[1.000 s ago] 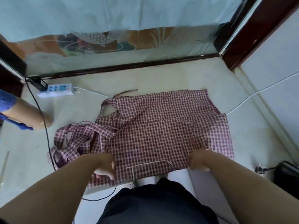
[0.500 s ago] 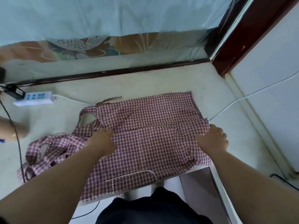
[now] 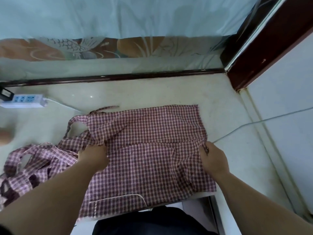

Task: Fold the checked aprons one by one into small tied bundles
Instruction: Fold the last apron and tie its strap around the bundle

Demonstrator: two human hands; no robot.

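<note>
Head view: the pale surface (image 3: 169,92) is being covered across the middle of the frame by the checked apron (image 3: 152,160), which is being kept spread out, its neck loop lying toward centre left and its piped pocket edge at lower centre. A heap of further checked aprons (image 3: 30,167) is being left untouched at lower left, just beside the spread one. Cloth is being gathered at mid-height on both sides. The left hand (image 3: 94,156) is being closed on the apron near the bib, fingers curled into a bunched ridge of fabric. The right hand (image 3: 212,158) is being closed on the right edge, with a fold being pinched between thumb and fingers. Half a second ago both hands were lying flat and spread on the cloth at nearly the same spots, whereas now puckers are being drawn toward each grip. The power strip (image 3: 23,100) is being seen at upper left, and the white cable (image 3: 254,124) at centre right.
</note>
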